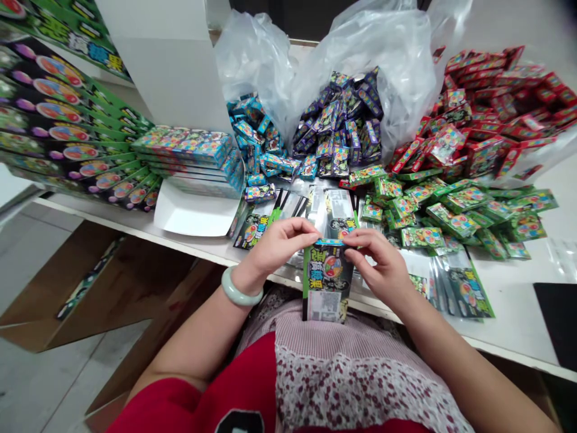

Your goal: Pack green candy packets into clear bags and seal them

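We log a printed packet (327, 279) at the front edge of the white table (509, 319), long axis pointing away from the person, lower end jutting past the edge. The left hand (279, 243) and the right hand (378, 261) are together, pinching its blue top edge. Green side bands; Chinese lettering too blurred for us to read.

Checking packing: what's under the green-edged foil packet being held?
Beneath the green-edged printed foil packet, pinched by left hand and right hand, is a striped fabric apron; the white table's edge is covered.
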Tool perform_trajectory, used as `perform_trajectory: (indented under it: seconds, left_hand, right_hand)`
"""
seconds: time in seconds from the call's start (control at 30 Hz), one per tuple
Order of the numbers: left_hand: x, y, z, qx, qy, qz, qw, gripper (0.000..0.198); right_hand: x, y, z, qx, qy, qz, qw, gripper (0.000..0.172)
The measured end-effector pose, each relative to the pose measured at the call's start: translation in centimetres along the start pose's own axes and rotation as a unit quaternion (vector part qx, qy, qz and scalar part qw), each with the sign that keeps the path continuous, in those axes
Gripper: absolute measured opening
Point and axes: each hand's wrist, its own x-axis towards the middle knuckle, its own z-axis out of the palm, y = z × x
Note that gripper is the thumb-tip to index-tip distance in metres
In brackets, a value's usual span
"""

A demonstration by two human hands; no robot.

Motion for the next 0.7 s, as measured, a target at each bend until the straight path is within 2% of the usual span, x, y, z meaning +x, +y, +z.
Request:
perform_trajectory:
  seconds: [0.23,0.37,0.47,0.57,0.7]
  left_hand:
    - [0.1,0.5,1.1,0.044,0.017,0.034,0.998,0.015]
    - [-0.5,0.7,0.6,0.116,-0.028,0.11,0.987,0.015]
    - [-1.1,0.1,0.2,0.096,-0.063,0.11,0.987,0.014]
    - [-1.7,-1.2,0.8,0.039,-0.03,0.071,0.996,0.016]
    - [-2.1,-2.8,2.0,-0.021,0.045,0.047,0.998,0.041]
  right_hand:
    - [-0.3,0.3,0.0,0.004,0.011,0.001,1.0,0.016]
    - [-0.5,0.4,0.1,0.023,0.005,0.007,1.0,0.017]
    - [-0.6,0.4,0.1,0.021,0.008,0.002,1.0,0.018]
    - [-0.5,0.4,0.0,0.015,0.008,-0.004,1.0,0.018]
    - [-0.4,0.4,-0.1,0.01,0.005,-0.016,1.0,0.019]
